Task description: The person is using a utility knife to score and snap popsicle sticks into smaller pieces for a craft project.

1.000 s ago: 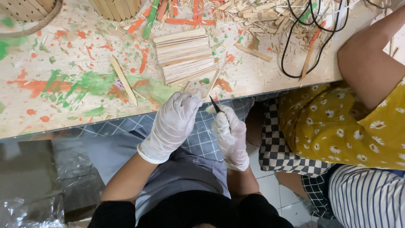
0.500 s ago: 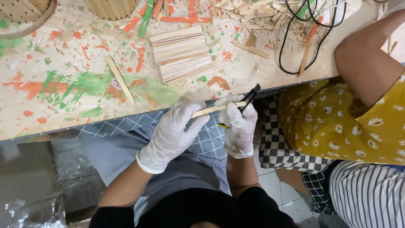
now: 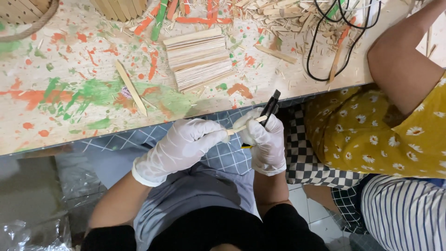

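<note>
Both my hands wear white gloves and meet just below the table's front edge, over my lap. My left hand (image 3: 182, 144) grips one end of a thin pale wooden stick (image 3: 245, 125). My right hand (image 3: 264, 139) holds a black utility knife (image 3: 270, 107) with a yellow part showing under the palm, its blade end against the stick. The stick's middle is hidden by my fingers.
A paint-splattered table (image 3: 69, 93) carries a stack of flat wooden sticks (image 3: 200, 58), a single loose stick (image 3: 131, 88), shavings and offcuts (image 3: 278, 18) and a black cable (image 3: 334, 42). A person in a yellow flowered top (image 3: 371, 135) sits close on my right.
My hands have dropped slightly and drawn together. The knife, raised off the stick's end half a second ago, now rests against the stick.
</note>
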